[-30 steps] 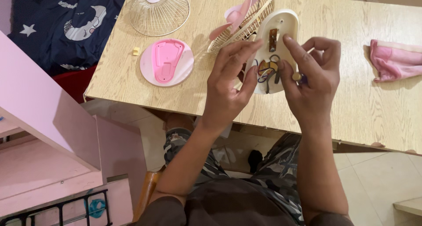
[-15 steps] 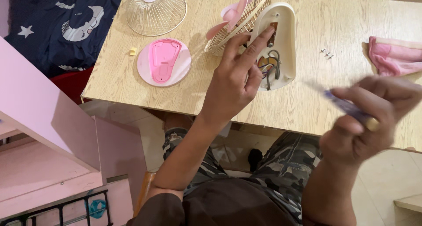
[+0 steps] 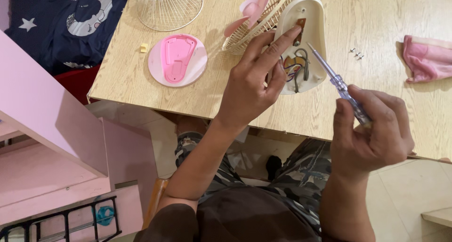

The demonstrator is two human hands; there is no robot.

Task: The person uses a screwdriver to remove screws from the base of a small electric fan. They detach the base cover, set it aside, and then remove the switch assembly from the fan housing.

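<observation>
A small cream fan base (image 3: pixel 308 16) lies opened on the wooden table (image 3: pixel 391 98), its wires and a brown circuit strip exposed. The fan's wire cage with pink blades (image 3: pixel 256 11) is attached at its left. My left hand (image 3: pixel 254 82) rests on the base, the index finger stretched up to the circuit strip. My right hand (image 3: pixel 372 131) grips a clear-handled screwdriver (image 3: pixel 336 82). Its metal tip points up-left at the open base.
A round pink base cover (image 3: pixel 178 60) and a small yellow piece (image 3: pixel 144 47) lie at the left. A loose front wire grille (image 3: pixel 168 6) sits at the back. Three small screws (image 3: pixel 356 52) and a pink cloth (image 3: pixel 426 58) lie at the right.
My right hand left the fan base, swung out to the right and came back holding the screwdriver, its tip now aimed at the base. My left hand stayed on the base.
</observation>
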